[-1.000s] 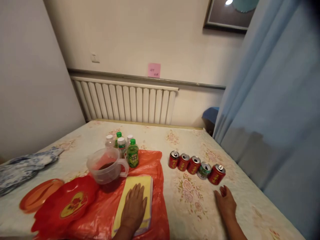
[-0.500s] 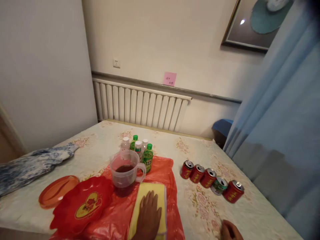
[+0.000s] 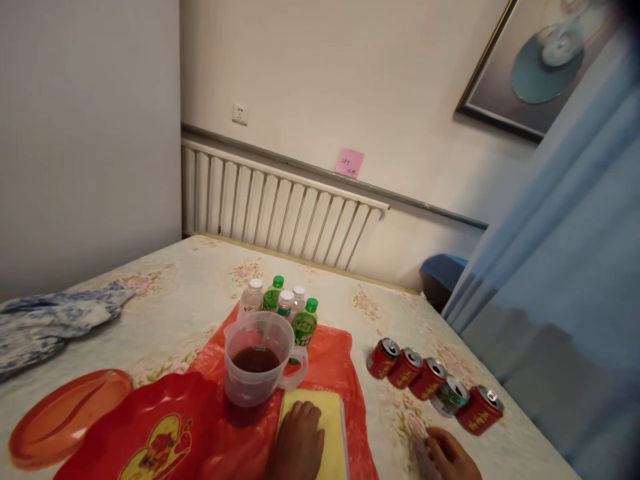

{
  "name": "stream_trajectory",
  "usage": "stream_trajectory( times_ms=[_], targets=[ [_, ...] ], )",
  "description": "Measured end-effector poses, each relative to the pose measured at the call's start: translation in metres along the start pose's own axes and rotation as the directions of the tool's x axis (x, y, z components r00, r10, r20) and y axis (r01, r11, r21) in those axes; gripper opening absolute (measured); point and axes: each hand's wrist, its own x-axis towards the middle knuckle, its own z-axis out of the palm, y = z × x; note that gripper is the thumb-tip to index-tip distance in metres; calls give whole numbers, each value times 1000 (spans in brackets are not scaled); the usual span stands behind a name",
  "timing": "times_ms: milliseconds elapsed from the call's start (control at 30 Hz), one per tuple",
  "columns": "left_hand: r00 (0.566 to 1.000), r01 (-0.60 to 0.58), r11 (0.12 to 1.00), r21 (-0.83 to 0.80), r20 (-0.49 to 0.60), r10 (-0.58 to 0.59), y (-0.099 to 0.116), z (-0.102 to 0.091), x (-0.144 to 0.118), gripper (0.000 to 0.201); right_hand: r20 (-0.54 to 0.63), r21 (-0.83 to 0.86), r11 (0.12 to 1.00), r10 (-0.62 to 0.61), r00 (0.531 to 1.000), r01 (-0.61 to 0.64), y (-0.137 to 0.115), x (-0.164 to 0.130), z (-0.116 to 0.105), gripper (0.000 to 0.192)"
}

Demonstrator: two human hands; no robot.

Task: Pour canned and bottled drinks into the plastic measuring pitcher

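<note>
A desk (image 3: 200, 280) under a pale flowered cover fills the lower view, with a radiator (image 3: 280, 210) on the wall behind it and a blue curtain (image 3: 565, 267) at the right. A blue-patterned cloth (image 3: 45, 320) lies at the desk's left edge. A red plastic bag (image 3: 330, 350) is spread in the middle, and a red tray (image 3: 145, 433) lies over its left part, with an orange lid (image 3: 60, 423) just beside that. A clear jug (image 3: 257, 363) of dark liquid stands upright on the bag; five bottles (image 3: 280, 307) cluster just behind it. Five cans (image 3: 433, 383) lie in a row to the right on the cover. A yellow pad (image 3: 327, 427) lies on the bag in front of the jug. The left hand (image 3: 299, 443) rests flat and open on the pad, fingers spread. The right hand (image 3: 447, 453) rests on the cover near the cans, fingers loosely curled, holding nothing. A pink note (image 3: 349, 163) sticks to the wall.
</note>
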Motion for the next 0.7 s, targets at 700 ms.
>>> stream_trajectory(
  times_ms=[700],
  targets=[
    [997, 3, 918, -396, 67, 25, -11, -18, 8, 27, 560, -258, 443, -656, 507, 858, -312, 33, 173, 36]
  ],
)
